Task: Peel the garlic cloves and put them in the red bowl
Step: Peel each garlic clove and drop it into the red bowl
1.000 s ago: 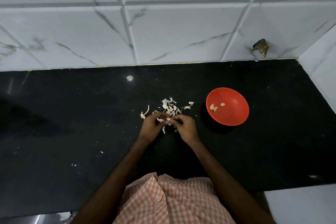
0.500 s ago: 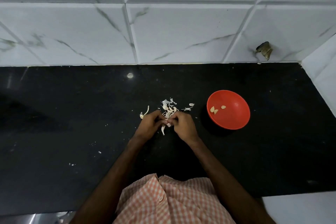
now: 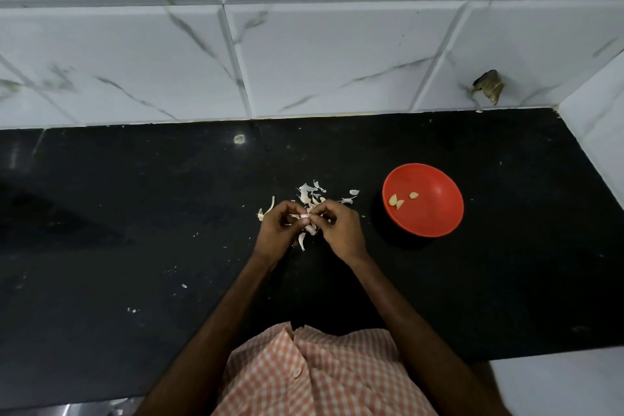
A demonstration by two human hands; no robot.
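Note:
Over the black counter [image 3: 135,230] my left hand [image 3: 275,230] and my right hand [image 3: 341,230] meet fingertip to fingertip and both pinch one small garlic clove [image 3: 305,218] with papery skin hanging from it. A loose heap of white garlic skins [image 3: 309,194] lies just beyond my fingers, and one strip [image 3: 301,241] lies below them. To the right stands the red bowl [image 3: 435,209], holding three peeled cloves [image 3: 396,201] near its left side.
A curled skin piece [image 3: 268,209] lies left of my left hand, and small flakes dot the counter. White marbled tiles [image 3: 304,54] form the back wall; a side wall [image 3: 601,118] closes the right end. A dark hole [image 3: 489,84] marks the tile.
Both hands have stayed together on the clove, with only small finger movements. The view has shifted slightly.

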